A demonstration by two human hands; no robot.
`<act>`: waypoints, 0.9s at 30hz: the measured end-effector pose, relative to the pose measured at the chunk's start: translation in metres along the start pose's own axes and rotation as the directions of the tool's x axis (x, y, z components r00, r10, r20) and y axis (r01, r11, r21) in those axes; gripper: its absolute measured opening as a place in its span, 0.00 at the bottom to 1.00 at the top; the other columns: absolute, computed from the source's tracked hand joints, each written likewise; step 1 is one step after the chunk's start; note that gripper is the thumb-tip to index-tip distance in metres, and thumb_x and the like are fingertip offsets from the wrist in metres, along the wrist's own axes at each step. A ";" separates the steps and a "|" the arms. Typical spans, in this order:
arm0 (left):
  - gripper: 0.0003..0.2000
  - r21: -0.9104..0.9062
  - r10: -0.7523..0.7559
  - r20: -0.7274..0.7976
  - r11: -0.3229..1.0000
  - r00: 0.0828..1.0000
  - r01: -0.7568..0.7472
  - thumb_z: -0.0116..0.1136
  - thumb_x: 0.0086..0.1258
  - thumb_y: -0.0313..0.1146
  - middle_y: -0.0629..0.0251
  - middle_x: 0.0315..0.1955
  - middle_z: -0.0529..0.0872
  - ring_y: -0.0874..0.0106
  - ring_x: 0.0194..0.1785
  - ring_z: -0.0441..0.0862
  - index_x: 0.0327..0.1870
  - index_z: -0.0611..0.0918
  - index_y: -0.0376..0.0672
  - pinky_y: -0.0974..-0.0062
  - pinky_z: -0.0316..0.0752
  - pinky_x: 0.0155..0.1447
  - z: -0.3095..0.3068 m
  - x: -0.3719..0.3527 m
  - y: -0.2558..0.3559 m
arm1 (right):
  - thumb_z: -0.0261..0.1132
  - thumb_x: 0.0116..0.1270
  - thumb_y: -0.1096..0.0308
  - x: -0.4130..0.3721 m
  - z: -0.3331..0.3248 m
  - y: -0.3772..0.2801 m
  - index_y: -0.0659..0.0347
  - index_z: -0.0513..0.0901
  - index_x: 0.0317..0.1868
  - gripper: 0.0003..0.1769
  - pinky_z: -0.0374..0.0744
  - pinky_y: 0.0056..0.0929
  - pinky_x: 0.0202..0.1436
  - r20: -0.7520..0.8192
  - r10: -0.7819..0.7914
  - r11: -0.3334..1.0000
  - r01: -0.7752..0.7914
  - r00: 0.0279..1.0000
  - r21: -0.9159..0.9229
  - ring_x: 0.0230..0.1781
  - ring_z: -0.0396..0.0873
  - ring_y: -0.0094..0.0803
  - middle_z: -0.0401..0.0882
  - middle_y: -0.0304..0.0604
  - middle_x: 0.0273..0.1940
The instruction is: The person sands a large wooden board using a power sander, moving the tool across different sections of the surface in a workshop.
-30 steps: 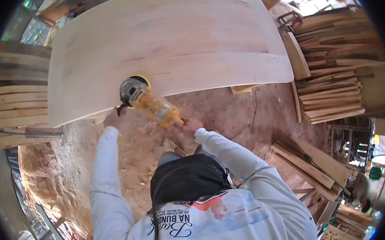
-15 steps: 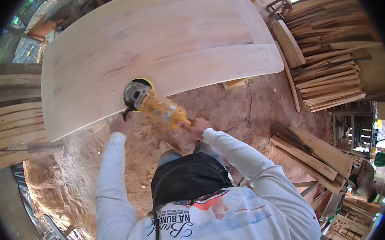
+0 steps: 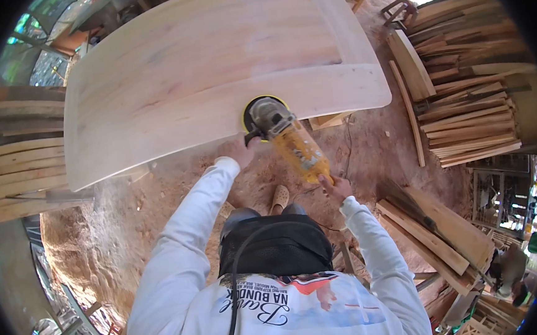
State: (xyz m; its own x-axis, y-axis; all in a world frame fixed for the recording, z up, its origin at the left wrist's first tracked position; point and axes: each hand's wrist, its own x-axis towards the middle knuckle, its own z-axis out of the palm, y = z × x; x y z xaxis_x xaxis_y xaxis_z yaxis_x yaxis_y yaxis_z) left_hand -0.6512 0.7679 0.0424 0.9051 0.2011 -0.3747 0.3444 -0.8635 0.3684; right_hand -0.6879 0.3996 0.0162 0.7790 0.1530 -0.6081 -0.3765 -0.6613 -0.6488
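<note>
Though its head (image 3: 270, 115) is grey, the sander (image 3: 293, 142) has scuffed yellow housing (image 3: 305, 155).

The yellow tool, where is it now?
In the head view, the yellow tool is just right of centre, at the near edge of the wooden panel, held by the left hand and right hand.

- pale wooden bench (image 3: 180, 68) is showing off rounded corners
- yellow sander (image 3: 302, 153) is sitting with its round pad (image 3: 248, 117) on the near edge
- dusty reddish floor (image 3: 382, 150) is carrying a thin dark cord (image 3: 350, 144)
</note>
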 end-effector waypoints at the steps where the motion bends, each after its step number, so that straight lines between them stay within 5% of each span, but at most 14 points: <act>1: 0.33 -0.002 0.016 -0.007 1.000 1.000 -0.016 0.46 0.76 0.67 0.40 0.41 0.89 0.42 0.48 0.87 0.55 0.80 0.41 0.45 0.77 0.55 0.012 0.007 0.009 | 0.62 0.67 0.25 0.000 -0.010 0.009 0.59 0.87 0.61 0.44 0.84 0.32 0.41 -0.020 0.014 0.999 -0.013 1.000 0.035 0.34 0.88 0.30 0.88 0.42 0.33; 5: 0.34 0.001 0.064 -0.042 0.998 0.997 -0.064 0.47 0.75 0.68 0.42 0.43 0.89 0.44 0.50 0.87 0.57 0.81 0.41 0.48 0.79 0.56 0.025 0.022 0.058 | 0.66 0.67 0.28 0.008 -0.046 0.043 0.62 0.88 0.57 0.41 0.82 0.26 0.34 -0.048 0.046 0.987 -0.038 0.998 0.155 0.28 0.83 0.22 0.84 0.37 0.29; 7: 0.35 -0.046 0.088 0.081 0.995 0.993 -0.084 0.47 0.75 0.68 0.43 0.44 0.90 0.45 0.51 0.88 0.57 0.82 0.41 0.49 0.79 0.56 0.005 0.026 0.097 | 0.67 0.67 0.29 0.009 -0.067 0.052 0.64 0.88 0.54 0.41 0.81 0.26 0.32 -0.105 0.059 0.977 -0.035 0.993 0.212 0.27 0.82 0.22 0.83 0.35 0.29; 16: 0.32 -0.066 0.252 0.100 0.967 0.962 -0.247 0.49 0.76 0.64 0.46 0.43 0.90 0.51 0.51 0.89 0.51 0.84 0.37 0.54 0.80 0.58 0.038 0.088 0.202 | 0.66 0.69 0.31 0.018 -0.143 0.105 0.65 0.87 0.46 0.38 0.77 0.25 0.24 -0.171 0.143 0.887 -0.049 0.975 0.460 0.22 0.78 0.24 0.80 0.38 0.27; 22: 0.33 -0.120 0.272 0.048 0.957 0.961 -0.265 0.49 0.76 0.64 0.46 0.42 0.90 0.50 0.51 0.88 0.52 0.84 0.37 0.54 0.80 0.58 0.025 0.082 0.177 | 0.66 0.70 0.33 0.019 -0.125 0.089 0.63 0.86 0.44 0.35 0.78 0.26 0.23 -0.133 0.121 0.878 -0.044 0.984 0.476 0.20 0.78 0.24 0.80 0.37 0.26; 27: 0.33 -0.078 0.172 -0.005 0.982 0.985 -0.172 0.51 0.75 0.64 0.44 0.40 0.90 0.48 0.48 0.89 0.53 0.84 0.37 0.52 0.80 0.56 0.001 0.056 0.079 | 0.69 0.70 0.36 0.032 -0.056 0.057 0.63 0.88 0.46 0.33 0.80 0.25 0.25 -0.097 0.061 0.911 -0.016 0.993 0.411 0.23 0.79 0.23 0.81 0.35 0.27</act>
State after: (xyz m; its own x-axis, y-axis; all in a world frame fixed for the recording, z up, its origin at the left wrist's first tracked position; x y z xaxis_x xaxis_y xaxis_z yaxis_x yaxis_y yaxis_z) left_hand -0.5732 0.7103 0.0498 0.9520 0.0522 -0.3017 0.2023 -0.8467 0.4921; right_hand -0.6563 0.3253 -0.0145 0.7994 0.0408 -0.5995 -0.5617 -0.3033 -0.7697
